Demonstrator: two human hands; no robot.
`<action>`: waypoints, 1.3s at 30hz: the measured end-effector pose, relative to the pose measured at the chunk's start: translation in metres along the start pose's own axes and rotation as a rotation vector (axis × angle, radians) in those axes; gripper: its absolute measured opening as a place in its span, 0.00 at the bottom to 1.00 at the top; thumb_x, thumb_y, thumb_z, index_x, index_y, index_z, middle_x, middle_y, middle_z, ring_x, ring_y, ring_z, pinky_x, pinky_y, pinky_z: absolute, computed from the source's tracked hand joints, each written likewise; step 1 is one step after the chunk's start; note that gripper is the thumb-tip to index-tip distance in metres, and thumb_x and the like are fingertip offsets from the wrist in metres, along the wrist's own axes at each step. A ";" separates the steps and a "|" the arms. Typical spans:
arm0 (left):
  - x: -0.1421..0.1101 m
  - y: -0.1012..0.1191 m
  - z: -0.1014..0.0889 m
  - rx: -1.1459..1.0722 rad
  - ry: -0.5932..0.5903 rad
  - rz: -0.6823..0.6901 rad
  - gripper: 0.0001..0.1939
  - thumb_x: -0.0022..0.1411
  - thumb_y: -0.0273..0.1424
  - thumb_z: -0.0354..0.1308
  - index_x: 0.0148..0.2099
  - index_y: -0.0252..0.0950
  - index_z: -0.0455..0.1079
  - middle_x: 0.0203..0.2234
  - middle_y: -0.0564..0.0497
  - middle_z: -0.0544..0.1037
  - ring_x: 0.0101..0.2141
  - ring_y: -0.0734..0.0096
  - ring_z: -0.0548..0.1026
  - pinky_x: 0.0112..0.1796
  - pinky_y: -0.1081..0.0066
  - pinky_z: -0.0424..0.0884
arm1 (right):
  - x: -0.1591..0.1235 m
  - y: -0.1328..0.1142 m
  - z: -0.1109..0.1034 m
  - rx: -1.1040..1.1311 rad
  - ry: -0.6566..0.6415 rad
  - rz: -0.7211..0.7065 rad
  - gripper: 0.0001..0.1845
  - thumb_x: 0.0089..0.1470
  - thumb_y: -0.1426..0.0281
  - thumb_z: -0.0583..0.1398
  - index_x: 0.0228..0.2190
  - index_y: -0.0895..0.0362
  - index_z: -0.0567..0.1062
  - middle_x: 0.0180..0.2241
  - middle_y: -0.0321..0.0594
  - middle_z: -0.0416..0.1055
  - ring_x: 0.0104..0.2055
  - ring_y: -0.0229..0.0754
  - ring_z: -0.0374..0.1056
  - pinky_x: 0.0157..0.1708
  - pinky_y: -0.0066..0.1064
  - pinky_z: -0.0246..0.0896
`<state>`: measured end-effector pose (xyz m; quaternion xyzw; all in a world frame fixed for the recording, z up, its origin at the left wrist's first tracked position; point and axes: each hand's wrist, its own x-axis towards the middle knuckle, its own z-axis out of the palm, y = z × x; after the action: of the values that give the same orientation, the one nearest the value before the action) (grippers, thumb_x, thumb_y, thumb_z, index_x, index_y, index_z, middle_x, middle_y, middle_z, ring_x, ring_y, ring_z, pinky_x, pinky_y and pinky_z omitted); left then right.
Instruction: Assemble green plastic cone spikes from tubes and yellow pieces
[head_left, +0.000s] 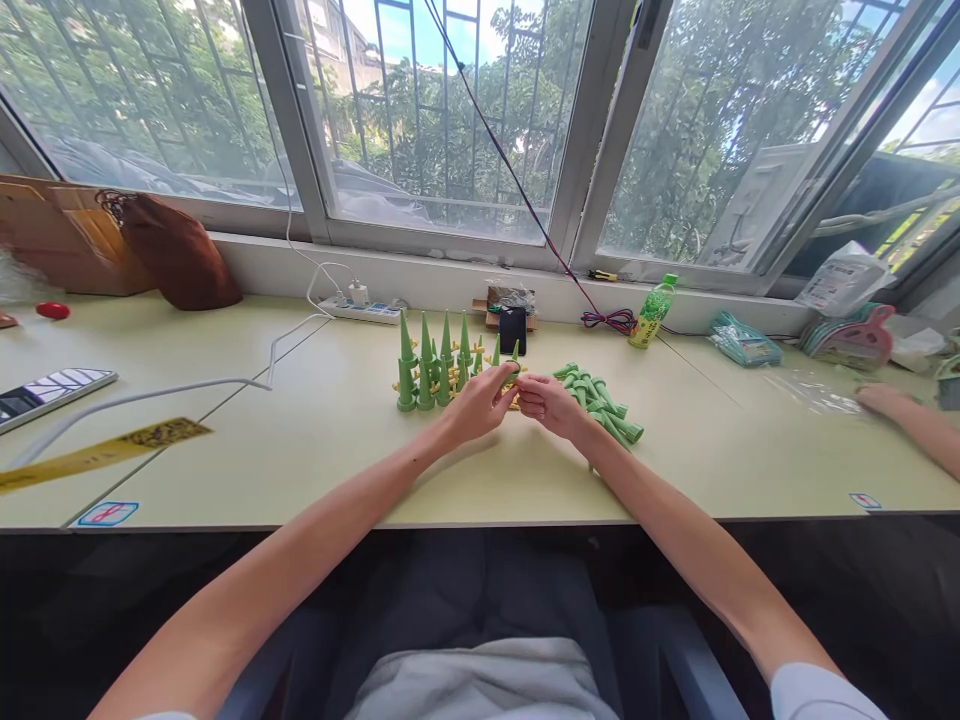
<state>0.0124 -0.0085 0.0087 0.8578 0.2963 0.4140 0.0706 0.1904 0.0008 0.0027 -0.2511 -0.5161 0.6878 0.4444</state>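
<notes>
My left hand (480,402) is closed, its fingertips at the base of a green plastic cone (515,350) whose tip points up. My right hand (553,404) meets it from the right in a pinch; whatever small part lies between those fingers is mostly hidden. Left of my hands, green cones (424,370) stand upright in rows, stacked in tiers, with small yellow pieces (454,347) sticking out among them. Just beyond my right hand lies a loose pile of green cones (600,400) on their sides.
Behind the cones are a black phone (513,330) and a green-labelled bottle (654,312). A power strip (364,309) with a white cable sits at back left. Yellow tape (112,452) hangs at left. Another person's hand (885,398) rests at right near plastic bags (742,340).
</notes>
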 end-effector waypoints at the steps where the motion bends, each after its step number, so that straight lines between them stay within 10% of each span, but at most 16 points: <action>1: 0.000 0.000 0.000 0.005 0.004 -0.001 0.11 0.68 0.30 0.51 0.52 0.37 0.62 0.29 0.53 0.70 0.24 0.76 0.65 0.29 0.74 0.62 | 0.000 0.000 0.000 0.004 0.001 -0.002 0.21 0.47 0.63 0.70 0.21 0.57 0.65 0.15 0.24 0.45 0.16 0.27 0.41 0.16 0.23 0.37; 27: -0.001 -0.003 -0.001 -0.154 -0.053 -0.198 0.12 0.61 0.29 0.56 0.47 0.38 0.62 0.17 0.62 0.62 0.18 0.78 0.59 0.22 0.77 0.56 | -0.003 0.005 0.009 -0.536 0.212 -0.239 0.19 0.47 0.55 0.67 0.22 0.58 0.72 0.16 0.30 0.59 0.18 0.30 0.50 0.18 0.26 0.43; 39: 0.003 -0.003 -0.002 -0.367 0.008 -0.331 0.22 0.58 0.37 0.63 0.50 0.38 0.60 0.25 0.56 0.74 0.18 0.74 0.73 0.19 0.76 0.66 | -0.001 0.002 0.012 -0.499 0.250 -0.307 0.23 0.52 0.49 0.63 0.24 0.56 0.68 0.16 0.28 0.55 0.17 0.30 0.50 0.17 0.26 0.45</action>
<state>0.0112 -0.0050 0.0105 0.7687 0.3530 0.4471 0.2910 0.1805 -0.0056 0.0043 -0.3544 -0.6421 0.4286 0.5276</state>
